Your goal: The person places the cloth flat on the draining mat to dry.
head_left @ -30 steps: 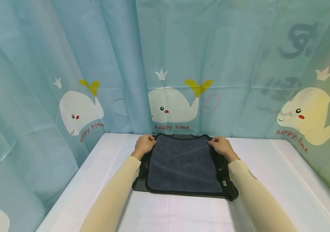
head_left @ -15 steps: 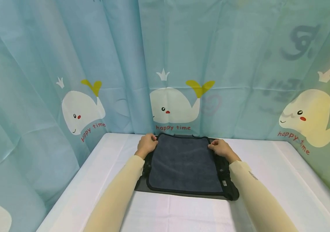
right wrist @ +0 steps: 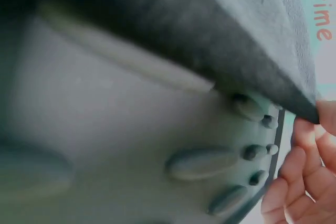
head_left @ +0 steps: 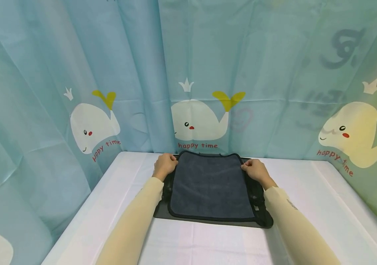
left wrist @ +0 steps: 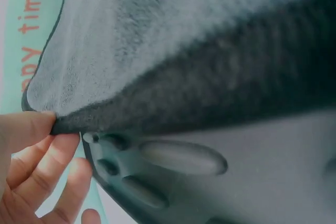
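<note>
A dark grey plush cloth (head_left: 211, 187) with a black bound edge is spread over a larger dark mat (head_left: 161, 211). My left hand (head_left: 165, 165) pinches the cloth's left side near its far corner. In the left wrist view, the thumb (left wrist: 29, 129) lies over the binding with the fingers underneath. At the opposite side, my right hand (head_left: 256, 171) pinches the cloth's edge near the far right corner. That edge is lifted above the mat, whose raised oval bumps (right wrist: 202, 163) show below it in the right wrist view.
The mat lies on a white-covered table (head_left: 311, 206), near its far edge. Behind it hangs a blue-green curtain (head_left: 274, 125) printed with whales. Small pale tag (head_left: 256, 208) shows on the right near side of the cloth and mat.
My left hand has shifted slightly left and my right hand slightly right over the last half second, each still holding the cloth's edge. The near edge of the cloth has barely moved.
</note>
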Motion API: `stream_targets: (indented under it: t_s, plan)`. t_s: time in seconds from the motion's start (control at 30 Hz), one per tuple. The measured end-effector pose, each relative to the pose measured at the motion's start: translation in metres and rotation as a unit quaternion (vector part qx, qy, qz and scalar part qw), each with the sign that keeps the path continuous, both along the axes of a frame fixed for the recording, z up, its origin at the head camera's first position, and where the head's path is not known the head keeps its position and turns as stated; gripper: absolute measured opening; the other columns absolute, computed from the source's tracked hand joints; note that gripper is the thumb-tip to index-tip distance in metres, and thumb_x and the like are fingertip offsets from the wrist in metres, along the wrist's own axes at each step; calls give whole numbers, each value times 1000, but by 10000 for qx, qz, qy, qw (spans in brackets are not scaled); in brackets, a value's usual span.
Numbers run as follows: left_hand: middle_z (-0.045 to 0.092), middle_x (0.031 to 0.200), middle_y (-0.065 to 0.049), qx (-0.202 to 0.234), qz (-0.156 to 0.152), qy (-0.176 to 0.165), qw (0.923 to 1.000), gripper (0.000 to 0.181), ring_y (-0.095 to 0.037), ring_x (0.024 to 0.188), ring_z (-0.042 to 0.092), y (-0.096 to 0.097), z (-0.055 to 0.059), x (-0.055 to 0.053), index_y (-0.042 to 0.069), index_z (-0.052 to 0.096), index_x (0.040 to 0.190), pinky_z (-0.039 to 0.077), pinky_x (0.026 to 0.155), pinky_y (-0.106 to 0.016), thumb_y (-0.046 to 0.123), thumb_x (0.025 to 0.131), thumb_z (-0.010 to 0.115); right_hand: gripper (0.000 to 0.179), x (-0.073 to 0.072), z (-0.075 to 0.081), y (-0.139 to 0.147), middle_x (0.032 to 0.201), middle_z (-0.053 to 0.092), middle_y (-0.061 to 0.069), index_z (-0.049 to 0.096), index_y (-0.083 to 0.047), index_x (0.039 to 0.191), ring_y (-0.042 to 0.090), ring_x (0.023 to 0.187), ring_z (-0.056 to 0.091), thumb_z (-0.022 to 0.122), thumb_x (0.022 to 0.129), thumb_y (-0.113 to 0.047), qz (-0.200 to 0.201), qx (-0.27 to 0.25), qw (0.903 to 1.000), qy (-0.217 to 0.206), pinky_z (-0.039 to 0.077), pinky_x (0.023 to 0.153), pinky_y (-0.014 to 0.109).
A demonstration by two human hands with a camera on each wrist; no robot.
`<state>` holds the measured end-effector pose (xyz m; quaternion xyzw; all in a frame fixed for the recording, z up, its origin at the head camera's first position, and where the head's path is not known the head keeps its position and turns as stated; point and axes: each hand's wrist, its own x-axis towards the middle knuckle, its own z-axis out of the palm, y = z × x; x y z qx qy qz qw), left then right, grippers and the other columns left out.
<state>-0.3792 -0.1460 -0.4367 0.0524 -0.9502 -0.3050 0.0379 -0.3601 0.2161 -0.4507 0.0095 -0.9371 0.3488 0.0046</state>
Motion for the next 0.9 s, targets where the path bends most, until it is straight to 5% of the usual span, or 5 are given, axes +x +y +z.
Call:
stream_targets:
  t_s: [0.33,0.5,0.8,0.9]
  plan:
    - [73,109,-12,-91,-491,-298,9983,17,-29,92,69,-8,1,11,8,74,107,56,83,-43,20,96,72,27,15,4,10,92,71,12,70,-3,87,20,75,52,57,103,-21,598,76,9979,-216,39,68,33]
    - [70,110,-14,-207,-792,-427,9957,18,-32,97,67,-10,-1,25,8,69,107,53,88,-46,20,94,74,28,28,3,15,80,66,7,67,-3,79,18,71,47,61,101,-20,975,-27,9944,-394,37,65,32]
    - [63,84,-9,194,-1110,-453,9926,23,-22,74,58,-18,-5,54,7,63,107,47,70,-35,20,92,75,37,61,4,19,62,45,-4,63,-6,72,12,57,33,62,101,-28,1542,-94,9842,-868,30,54,27]
    - [57,77,-5,360,-1316,-612,9887,21,-19,67,52,-21,-3,66,8,63,105,42,63,-31,19,93,75,37,76,8,19,61,50,-3,64,-5,73,11,54,30,63,101,-28,1756,-183,9783,-1083,28,52,26]
